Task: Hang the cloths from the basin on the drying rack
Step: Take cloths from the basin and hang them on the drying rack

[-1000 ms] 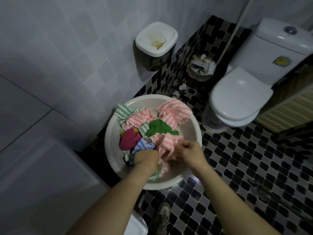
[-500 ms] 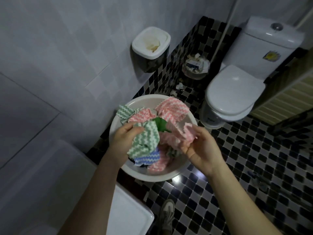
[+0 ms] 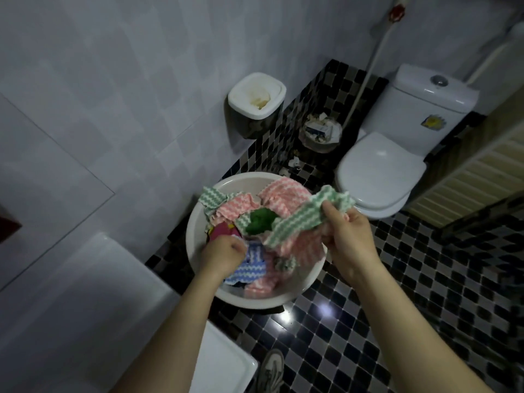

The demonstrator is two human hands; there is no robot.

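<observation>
The green cloth point(image 3: 300, 219) stretches as a long band from lower left to upper right. Its upper end is pinched in the right hand point(image 3: 348, 236) above the basin's point(image 3: 195, 231) right side, and its lower end trails onto the pile. The left hand point(image 3: 224, 255) sits knuckles-up in the basin beside a blue cloth point(image 3: 255, 265), fingertips buried, so its grip cannot be told. Crumpled pink cloths point(image 3: 283, 191) fill the basin.

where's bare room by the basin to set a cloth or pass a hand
Free: black-and-white checkered floor right of the round white basin, before the white toilet; white flat top left of the basin. Crowded: the basin, heaped cloths with left hand and right hand in them; full wastebasket corner.
</observation>
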